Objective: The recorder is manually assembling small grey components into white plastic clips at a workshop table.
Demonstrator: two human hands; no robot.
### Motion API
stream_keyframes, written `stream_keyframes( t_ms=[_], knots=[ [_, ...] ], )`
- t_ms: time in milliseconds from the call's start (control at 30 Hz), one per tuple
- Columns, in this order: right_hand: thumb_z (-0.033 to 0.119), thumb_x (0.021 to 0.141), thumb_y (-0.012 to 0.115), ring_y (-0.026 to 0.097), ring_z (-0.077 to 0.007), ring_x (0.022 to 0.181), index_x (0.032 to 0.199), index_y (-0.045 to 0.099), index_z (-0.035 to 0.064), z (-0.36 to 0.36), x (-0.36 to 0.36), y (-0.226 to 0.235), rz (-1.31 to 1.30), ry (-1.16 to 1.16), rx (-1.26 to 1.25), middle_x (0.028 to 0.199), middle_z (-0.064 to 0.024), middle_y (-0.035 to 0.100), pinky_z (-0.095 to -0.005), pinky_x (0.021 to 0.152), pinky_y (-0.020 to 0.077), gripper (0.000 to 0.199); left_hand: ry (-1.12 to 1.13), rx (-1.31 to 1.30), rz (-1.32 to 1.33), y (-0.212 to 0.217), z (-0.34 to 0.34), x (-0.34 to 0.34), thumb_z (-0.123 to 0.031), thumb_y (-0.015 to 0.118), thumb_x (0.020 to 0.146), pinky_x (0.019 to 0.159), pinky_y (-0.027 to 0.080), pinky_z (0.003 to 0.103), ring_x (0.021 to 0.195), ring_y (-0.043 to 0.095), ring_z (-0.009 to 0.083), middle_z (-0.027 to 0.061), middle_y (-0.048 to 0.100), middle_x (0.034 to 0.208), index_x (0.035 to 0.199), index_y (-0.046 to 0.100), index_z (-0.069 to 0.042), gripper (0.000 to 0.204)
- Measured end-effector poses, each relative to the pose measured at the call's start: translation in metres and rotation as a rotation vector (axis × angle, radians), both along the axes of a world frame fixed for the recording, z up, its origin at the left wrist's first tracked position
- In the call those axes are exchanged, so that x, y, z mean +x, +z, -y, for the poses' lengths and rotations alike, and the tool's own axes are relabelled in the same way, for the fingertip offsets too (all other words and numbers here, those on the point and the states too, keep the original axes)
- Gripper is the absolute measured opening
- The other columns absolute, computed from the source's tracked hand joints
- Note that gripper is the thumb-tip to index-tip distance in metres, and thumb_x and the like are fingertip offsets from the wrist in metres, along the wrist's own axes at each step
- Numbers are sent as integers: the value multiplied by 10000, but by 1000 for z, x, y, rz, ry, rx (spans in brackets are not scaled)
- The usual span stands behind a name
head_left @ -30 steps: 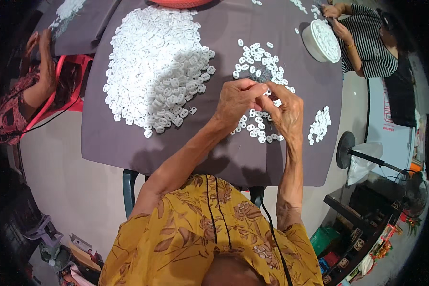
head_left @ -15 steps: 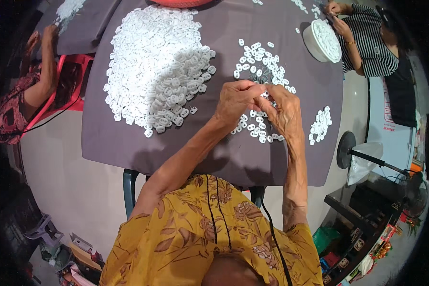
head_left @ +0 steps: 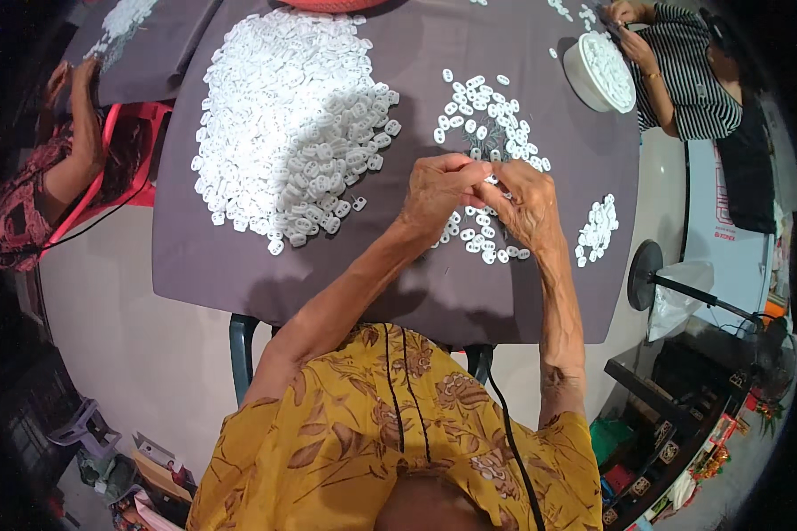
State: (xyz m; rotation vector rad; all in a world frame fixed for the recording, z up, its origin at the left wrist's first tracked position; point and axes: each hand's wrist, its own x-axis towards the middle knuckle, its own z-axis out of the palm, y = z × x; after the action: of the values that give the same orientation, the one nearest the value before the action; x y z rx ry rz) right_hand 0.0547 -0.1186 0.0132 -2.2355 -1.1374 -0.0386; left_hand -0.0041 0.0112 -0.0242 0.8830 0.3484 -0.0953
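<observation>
My left hand (head_left: 434,195) and my right hand (head_left: 530,203) meet over the table, thumbs and fingertips pinched together. Between them a small white plastic piece (head_left: 491,179) shows in part; its lower side is hidden by my fingers. Loose white oval pieces with two dark holes (head_left: 476,97) lie spread just beyond and below my hands. Thin dark pin-like bits (head_left: 489,142) are strewn among them. To the left of my hands rises a large heap of the same white pieces (head_left: 279,133). A smaller cluster of white pieces (head_left: 598,228) sits to the right.
A grey-brown cloth covers the table (head_left: 390,283). At the far right stands a white bowl (head_left: 577,88) filled with pieces, beside a person in a striped shirt (head_left: 691,84). A red basket (head_left: 336,3) is at the far edge. Another person sits left on a red chair (head_left: 106,190).
My hands stay together at nearly the same place, with a slight shift of the fingers. My right forearm has swung a little to the right.
</observation>
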Motion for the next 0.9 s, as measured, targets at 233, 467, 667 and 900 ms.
stream_keyframes(
  t_ms=[233,467,667,900],
  knots=[
    [103,692,641,510,-244,519,728,572,-22,3,1,-7,-44,-17,-5,573,-107,504,-342,485,408,147,5,11,-32,2,2,-1,-190,595,802,609,496,223,630,570,102,55,587,717,836,604,38,231],
    [128,704,644,520,-253,530,751,570,-28,0,-4,-2,22,-7,-31,589,-113,521,-350,500,418,178,8,-3,-12,-1,1,-3,-186,586,806,609,483,219,632,560,101,51,586,718,827,608,28,216],
    [136,716,641,527,-273,542,756,567,-33,0,-6,0,43,-43,-75,599,-127,526,-361,509,420,190,-2,12,-28,3,2,-3,-184,586,801,614,484,232,626,557,99,44,583,715,818,610,23,209],
    [126,725,625,516,-274,529,713,546,-24,5,2,-9,59,37,-30,574,-121,504,-368,502,410,170,3,11,-31,-1,3,-1,-177,592,794,602,493,230,630,568,106,52,590,720,817,612,28,207]
  ],
)
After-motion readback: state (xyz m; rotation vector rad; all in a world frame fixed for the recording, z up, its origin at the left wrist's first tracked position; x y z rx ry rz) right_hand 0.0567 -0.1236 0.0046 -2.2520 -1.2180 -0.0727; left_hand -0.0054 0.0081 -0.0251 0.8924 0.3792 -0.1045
